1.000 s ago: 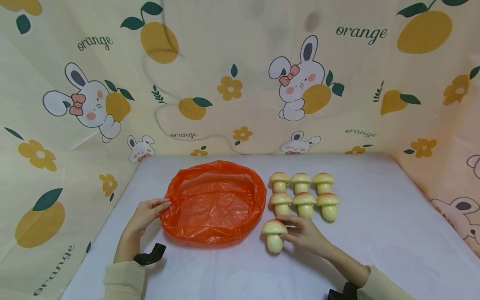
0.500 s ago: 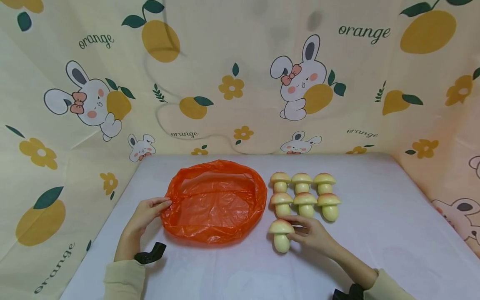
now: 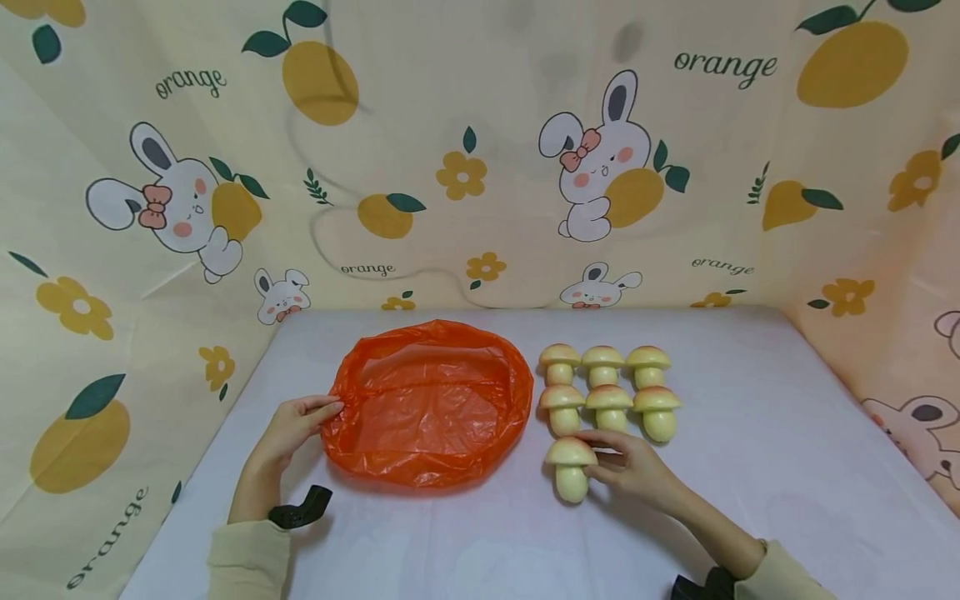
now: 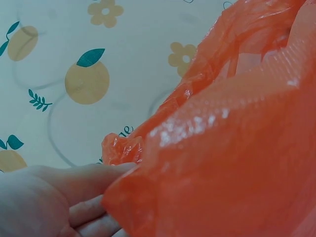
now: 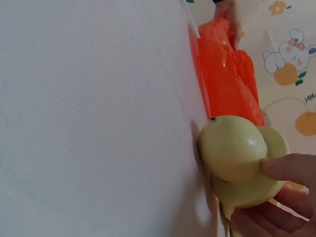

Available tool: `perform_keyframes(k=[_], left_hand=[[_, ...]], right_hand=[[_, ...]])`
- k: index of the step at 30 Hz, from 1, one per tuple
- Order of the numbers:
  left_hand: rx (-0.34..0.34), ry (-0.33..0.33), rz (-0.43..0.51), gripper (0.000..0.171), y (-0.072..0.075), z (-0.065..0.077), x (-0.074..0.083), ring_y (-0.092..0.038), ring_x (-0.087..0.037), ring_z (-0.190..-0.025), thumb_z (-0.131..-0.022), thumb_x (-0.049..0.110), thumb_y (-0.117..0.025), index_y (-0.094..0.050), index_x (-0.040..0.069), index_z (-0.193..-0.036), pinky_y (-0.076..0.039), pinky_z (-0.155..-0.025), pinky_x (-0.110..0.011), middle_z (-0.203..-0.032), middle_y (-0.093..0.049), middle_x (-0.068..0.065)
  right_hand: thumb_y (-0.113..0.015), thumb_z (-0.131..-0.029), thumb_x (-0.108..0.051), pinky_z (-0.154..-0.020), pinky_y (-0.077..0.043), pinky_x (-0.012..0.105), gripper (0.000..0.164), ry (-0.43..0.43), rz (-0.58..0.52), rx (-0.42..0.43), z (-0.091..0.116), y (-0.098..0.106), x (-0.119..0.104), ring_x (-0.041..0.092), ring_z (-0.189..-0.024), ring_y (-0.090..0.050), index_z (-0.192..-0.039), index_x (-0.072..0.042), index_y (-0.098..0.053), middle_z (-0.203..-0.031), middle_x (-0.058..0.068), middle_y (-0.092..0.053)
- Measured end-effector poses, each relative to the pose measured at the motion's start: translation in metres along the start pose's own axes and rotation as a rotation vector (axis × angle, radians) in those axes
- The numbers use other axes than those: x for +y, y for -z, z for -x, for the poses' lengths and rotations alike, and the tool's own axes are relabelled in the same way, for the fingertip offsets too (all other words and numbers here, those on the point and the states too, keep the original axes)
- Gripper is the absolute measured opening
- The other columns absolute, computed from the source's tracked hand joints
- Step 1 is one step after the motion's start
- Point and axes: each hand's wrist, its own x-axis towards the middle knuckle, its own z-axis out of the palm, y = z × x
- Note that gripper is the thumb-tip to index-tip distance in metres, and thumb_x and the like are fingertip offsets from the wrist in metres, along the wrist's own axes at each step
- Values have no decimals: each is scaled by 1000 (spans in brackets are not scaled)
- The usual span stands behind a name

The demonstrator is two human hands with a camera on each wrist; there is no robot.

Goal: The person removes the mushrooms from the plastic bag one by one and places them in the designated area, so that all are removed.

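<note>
An orange-red plastic bag (image 3: 427, 417) lies on the table with its mouth spread wide. My left hand (image 3: 296, 429) pinches the bag's left rim between thumb and fingers; the left wrist view shows the thumb (image 4: 98, 177) against the thin film. On the right, my right hand (image 3: 637, 467) grips a toy mushroom (image 3: 572, 475) with a pale stem and yellowish cap. In the right wrist view the thumb presses where the mushroom's rounded stem (image 5: 232, 148) meets its cap. Behind it, several more mushrooms (image 3: 609, 404) lie in two rows, caps pointing away from me.
A white cloth (image 3: 750, 433) covers the table. Behind and at both sides hangs a cream curtain (image 3: 480, 83) printed with rabbits and oranges. Black wrist mounts (image 3: 302, 508) sit on both forearms.
My right hand has slid a little to the right with the mushroom, bringing it closer to the front of the left column. The left hand and bag have stayed in place.
</note>
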Motion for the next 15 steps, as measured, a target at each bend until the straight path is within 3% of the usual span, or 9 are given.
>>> perform_keyframes(k=[5, 15], left_hand=[[-4, 7, 6, 50, 0, 0, 0, -59, 0, -88, -96, 35, -57, -58, -3, -128, -51, -80, -13, -114, -69, -4], [-1, 12, -5, 50, 0, 0, 1, -60, -1, -88, -97, 35, -56, -58, -3, -129, -51, -80, -13, -114, -69, -5]], right_hand=[[-67, -84, 4, -83, -53, 14, 41, 4, 45, 10, -1, 2, 0, -16, -104, -54, -120, 20, -54, -115, 40, -58], [-68, -84, 1, -80, -58, 34, 43, -43, 108, 7, -3, 4, -1, -17, -100, -53, -121, 18, -54, -116, 37, -60]])
